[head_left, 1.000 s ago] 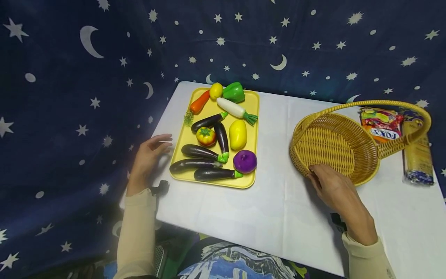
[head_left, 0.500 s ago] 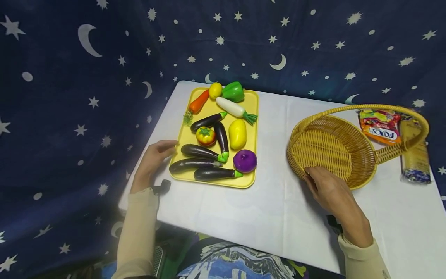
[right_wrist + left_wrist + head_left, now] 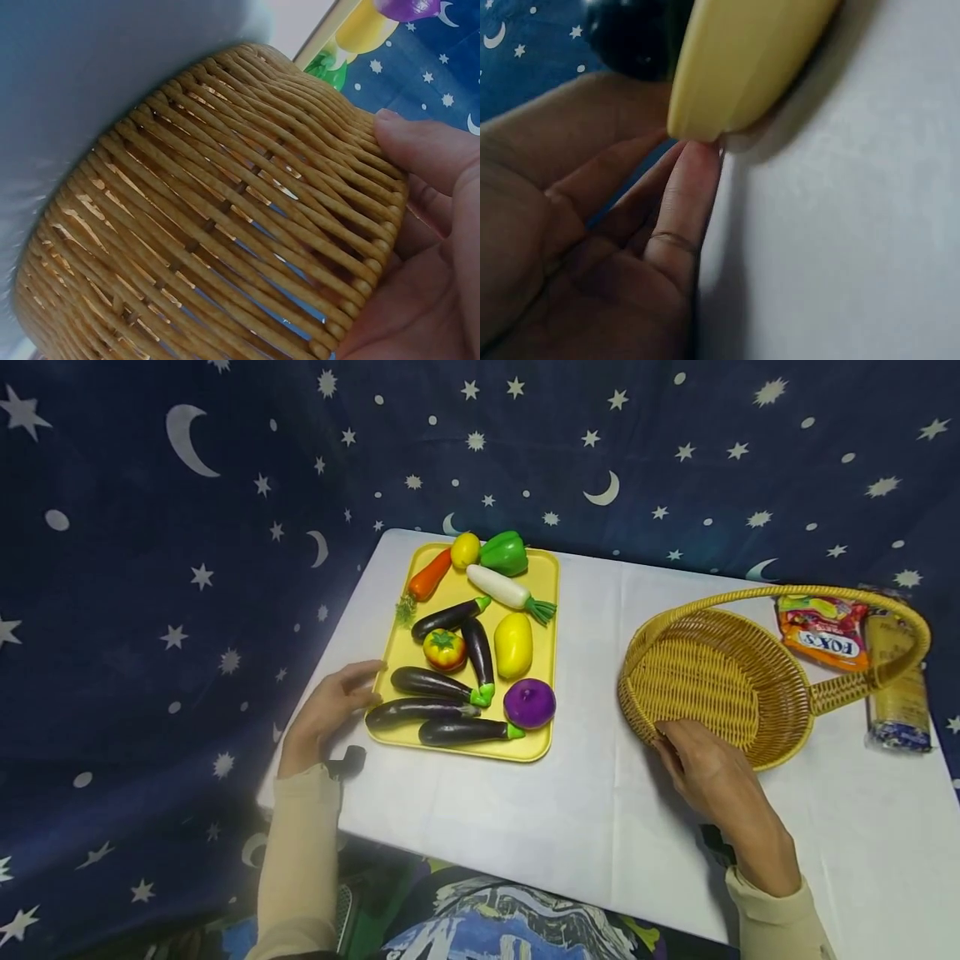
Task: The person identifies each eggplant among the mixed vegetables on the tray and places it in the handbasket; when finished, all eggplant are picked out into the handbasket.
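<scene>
At the left edge of a yellow tray point(image 3: 542, 745), my left hand point(image 3: 326, 710) pinches the rim, thumb over it and a fingertip under it in the left wrist view. Several toy eggplants point(image 3: 431, 683), a tomato-like fruit point(image 3: 445, 650), a yellow mango-like fruit point(image 3: 513, 646), a purple round vegetable point(image 3: 529, 703), a white radish point(image 3: 497, 587), a carrot point(image 3: 431, 575), a lemon point(image 3: 465, 551) and a green pepper point(image 3: 504, 554) lie in it. My right hand point(image 3: 712, 772) grips the near rim of a woven basket point(image 3: 225, 202); its fingers reach inside, partly hidden.
Behind the basket's handle point(image 3: 832, 593) lie a red and orange Fox's bag point(image 3: 825, 631) and a long yellow packet point(image 3: 897, 693). A white cloth point(image 3: 585, 810) covers the table. A dark blue star-print curtain point(image 3: 525, 452) hangs behind and at the left.
My left hand has moved right, from beside the tray onto its left rim. With the right hand on its rim, the basket has shifted slightly toward me.
</scene>
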